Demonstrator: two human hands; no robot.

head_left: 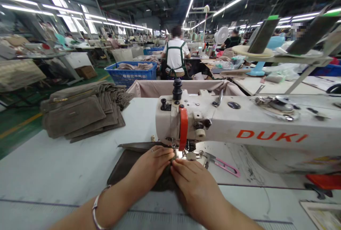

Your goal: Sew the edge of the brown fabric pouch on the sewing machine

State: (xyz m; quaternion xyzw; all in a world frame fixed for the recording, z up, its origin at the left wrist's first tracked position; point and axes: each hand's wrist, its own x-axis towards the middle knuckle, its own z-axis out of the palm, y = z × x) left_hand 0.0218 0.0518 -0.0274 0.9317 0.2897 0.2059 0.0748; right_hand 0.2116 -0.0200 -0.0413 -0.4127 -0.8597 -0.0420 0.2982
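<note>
Pinning dark fabric at the needle

Both hands lie flat, fingers closed together, pressing rather than gripping: left hand (151,167) and right hand (193,180) hold the dark fabric piece (128,166) under the sewing machine (239,130) head, near centre. Finished pieces (80,114) are stacked far left, within reach

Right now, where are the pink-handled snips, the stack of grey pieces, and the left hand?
pink-handled snips (226,166), head view, on the pink handle.
stack of grey pieces (77,116), head view, top piece.
left hand (151,164), head view, back of hand.
</note>
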